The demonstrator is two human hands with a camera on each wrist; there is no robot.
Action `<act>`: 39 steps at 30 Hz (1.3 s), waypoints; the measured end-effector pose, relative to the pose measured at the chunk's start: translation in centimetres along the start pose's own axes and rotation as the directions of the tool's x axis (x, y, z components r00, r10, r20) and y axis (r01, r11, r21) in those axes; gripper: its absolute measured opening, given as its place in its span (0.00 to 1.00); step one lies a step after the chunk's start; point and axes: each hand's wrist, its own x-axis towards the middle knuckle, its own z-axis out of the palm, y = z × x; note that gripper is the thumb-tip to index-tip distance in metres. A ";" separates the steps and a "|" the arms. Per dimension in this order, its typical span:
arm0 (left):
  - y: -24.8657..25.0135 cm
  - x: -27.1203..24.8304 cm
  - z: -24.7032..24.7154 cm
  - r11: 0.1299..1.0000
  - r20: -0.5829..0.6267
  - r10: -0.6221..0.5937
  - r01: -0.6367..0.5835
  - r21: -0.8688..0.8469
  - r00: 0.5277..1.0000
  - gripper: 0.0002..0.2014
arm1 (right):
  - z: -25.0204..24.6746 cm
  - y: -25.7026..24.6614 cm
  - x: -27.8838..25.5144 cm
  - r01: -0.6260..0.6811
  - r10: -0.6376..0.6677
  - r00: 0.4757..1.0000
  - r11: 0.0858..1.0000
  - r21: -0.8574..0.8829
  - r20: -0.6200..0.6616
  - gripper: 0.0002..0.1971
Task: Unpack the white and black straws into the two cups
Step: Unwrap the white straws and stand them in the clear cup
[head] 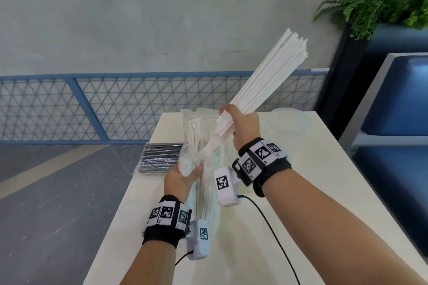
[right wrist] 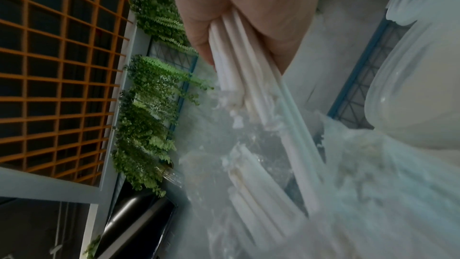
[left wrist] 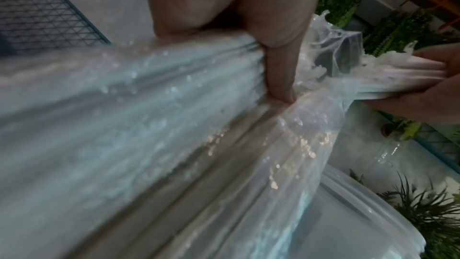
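My right hand (head: 240, 122) grips a thick bundle of white straws (head: 268, 74) that slants up and to the right, its lower ends still inside the mouth of a clear plastic bag (head: 208, 152). My left hand (head: 183, 178) grips that bag and the white straws left in it (left wrist: 124, 106). In the right wrist view the fingers (right wrist: 248, 7) wrap the white straws (right wrist: 239, 56). A pack of black straws (head: 159, 157) lies on the table's left edge. One clear cup (head: 289, 122) stands at the far right of the table; another clear cup (head: 192, 127) shows behind the bag.
The white table (head: 324, 215) is narrow, with floor dropping off on its left. A blue mesh fence (head: 92, 104) runs behind. A blue seat (head: 398, 111) and a planter with ferns (head: 382, 0) stand to the right. Wrist-camera cables (head: 278, 238) trail over the table.
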 end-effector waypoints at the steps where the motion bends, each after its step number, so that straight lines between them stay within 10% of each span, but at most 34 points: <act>1: -0.1 0.1 0.0 1.000 -0.010 -0.010 0.009 -0.003 1.000 0.09 | -0.1 -0.3 0.1 0.003 -0.002 1.000 1.000 0.015 -0.019 0.12; 8: -0.4 0.8 -0.4 0.998 -0.084 -0.049 0.053 0.045 0.995 0.15 | -1.3 -2.1 1.3 0.095 -0.080 0.975 0.993 0.065 -0.209 0.10; 25: -0.2 0.5 0.1 0.999 -0.064 -0.053 0.053 0.000 0.997 0.15 | -3.7 -3.2 2.8 0.273 -0.316 0.935 0.931 -0.240 -0.163 0.17; 39: 0.6 0.1 1.3 0.999 0.012 -0.023 0.023 -0.044 1.000 0.18 | -5.6 4.4 3.0 0.153 -0.185 0.982 0.902 -0.404 -0.041 0.23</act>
